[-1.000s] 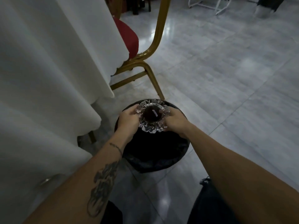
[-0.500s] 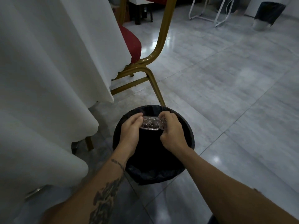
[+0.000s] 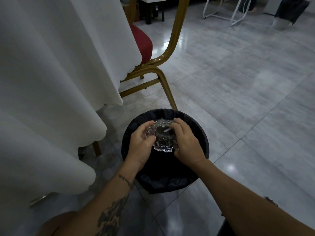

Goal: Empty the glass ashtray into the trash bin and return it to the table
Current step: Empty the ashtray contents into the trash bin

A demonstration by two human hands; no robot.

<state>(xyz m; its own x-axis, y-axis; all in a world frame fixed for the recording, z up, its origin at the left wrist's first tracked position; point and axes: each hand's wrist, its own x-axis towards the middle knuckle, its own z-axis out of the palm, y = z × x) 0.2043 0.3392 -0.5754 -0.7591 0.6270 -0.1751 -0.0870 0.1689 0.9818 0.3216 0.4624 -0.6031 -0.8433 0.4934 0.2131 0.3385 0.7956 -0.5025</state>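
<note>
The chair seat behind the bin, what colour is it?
Red, with a gold frame; the chair seat shows in the head view.

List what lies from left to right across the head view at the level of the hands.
White tablecloth → left hand → glass ashtray → right hand → right rim of the black-lined trash bin → grey tiled floor.

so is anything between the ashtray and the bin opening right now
Nothing visible. Both hands, left and right, hold the glass ashtray directly over the open mouth of the black-lined trash bin. Below it only the dark liner shows; no lid or other object crosses the opening.
</note>
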